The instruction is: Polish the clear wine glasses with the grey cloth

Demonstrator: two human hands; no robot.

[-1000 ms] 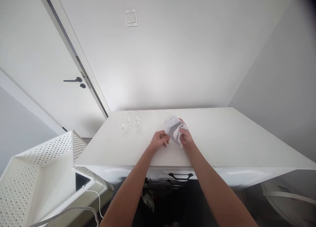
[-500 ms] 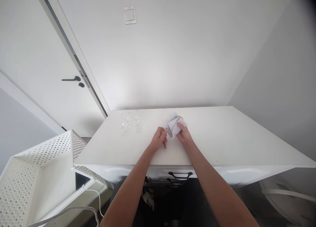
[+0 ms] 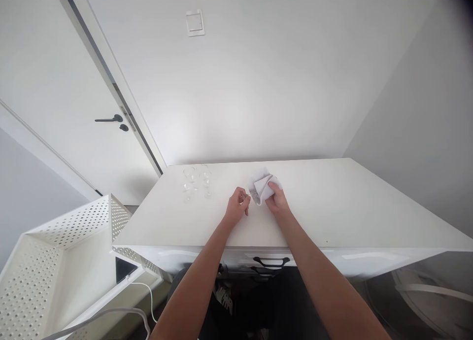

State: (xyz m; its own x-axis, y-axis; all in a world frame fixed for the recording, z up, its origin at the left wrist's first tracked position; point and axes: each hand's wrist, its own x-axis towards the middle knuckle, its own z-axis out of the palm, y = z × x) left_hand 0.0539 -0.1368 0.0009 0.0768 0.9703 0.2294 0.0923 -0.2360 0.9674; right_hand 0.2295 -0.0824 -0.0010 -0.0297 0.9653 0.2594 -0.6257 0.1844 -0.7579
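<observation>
Work surface: white cabinet top, horiz., w/ black drawer handle on its front face, nearest the operator. L of cabinet: white perforated shelf unit, w/ black flat item and white cable at its near edge.

L hand: fingers curled, pinching one end of clear glass btwn thumb and fingertips; exact grip pt. partly hidden. Glass runs from L fingertips toward R and enters folds of white cloth; covered portion n/v.

R hand: thumb pressed on top of cloth, remaining fingers behind/under it, mostly hidden. Cloth lies btwn R fingers and glass; actual contact pressure cannot be told. Hands near each other, apart, above ctr of top.

L rear of top: group of clear stemmed glasses, upright, well apart from L hand.

Background: pale wall w/ light switch; white door, black lever handle, at far L.
</observation>
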